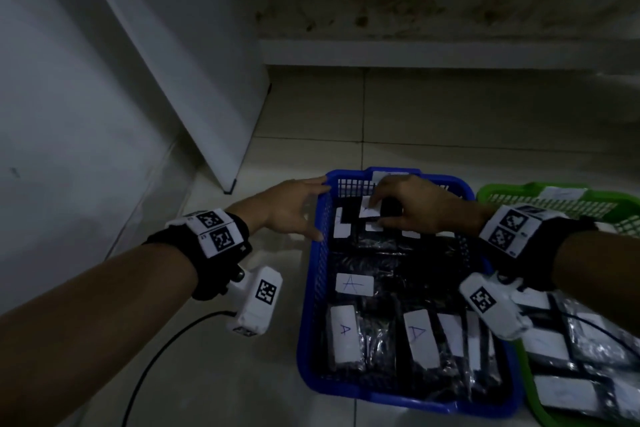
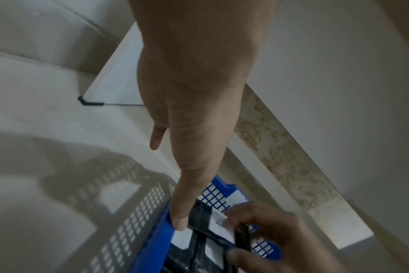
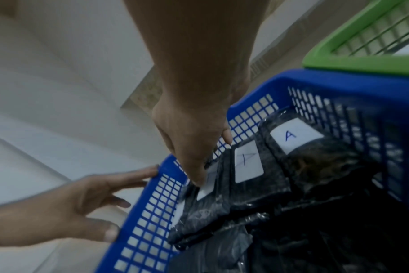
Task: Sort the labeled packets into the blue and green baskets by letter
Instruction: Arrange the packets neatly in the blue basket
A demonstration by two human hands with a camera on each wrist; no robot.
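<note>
The blue basket (image 1: pixel 306 305) stands on the tiled floor and holds several black packets with white labels marked A (image 1: pixel 354 284). Beside it on the right, the green basket (image 1: pixel 519 189) holds more labelled packets (image 1: pixel 571 357). My left hand (image 1: pixel 311 208) rests with straight fingers on the blue basket's far-left rim (image 3: pixel 166 166). My right hand (image 1: pixel 379 211) reaches into the basket's far end. It pinches the top of a black packet (image 3: pixel 213 199) by its white label (image 2: pixel 222 229). The letter on that label is hidden by my fingers.
A white board (image 1: pixel 194 80) leans against the wall at the left. A raised step (image 1: pixel 450 52) runs across the back. A black cable (image 1: pixel 156 357) trails over the floor below my left wrist. Bare tiles lie left of and beyond the baskets.
</note>
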